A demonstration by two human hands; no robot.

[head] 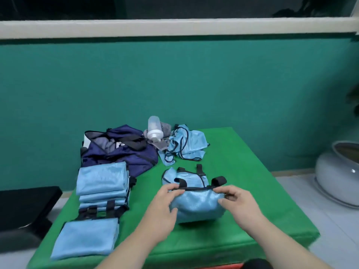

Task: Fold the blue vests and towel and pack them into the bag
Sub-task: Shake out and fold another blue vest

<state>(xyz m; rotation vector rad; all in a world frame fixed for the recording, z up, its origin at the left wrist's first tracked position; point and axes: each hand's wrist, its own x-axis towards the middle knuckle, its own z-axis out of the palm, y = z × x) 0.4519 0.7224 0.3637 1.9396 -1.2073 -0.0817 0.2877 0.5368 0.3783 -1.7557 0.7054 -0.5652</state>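
A blue vest (196, 204) is held at its dark-trimmed edge by both hands on a green-covered desk (242, 171) set against a teal wall (174, 78).

The vest lies at about 6 o'clock on the desk, with the left hand (165, 204) curled over its edge and the right hand (239, 202) pinching the same edge between thumb and fingers. Folded vests (101, 179) are stacked along the 9 o'clock edge. The navy bag (120, 150) is seen open at 10 o'clock, and a crumpled vest (186, 144) is heaped at 12 o'clock beside a toppled bottle (154, 129) on grey cloth (165, 130). Bare green cloth is left from 1 to 4 o'clock. A white ceramic pot (338, 171) is stood on the floor beyond the 3 o'clock edge, and a black object (25, 206) is placed beyond the 9 o'clock edge.
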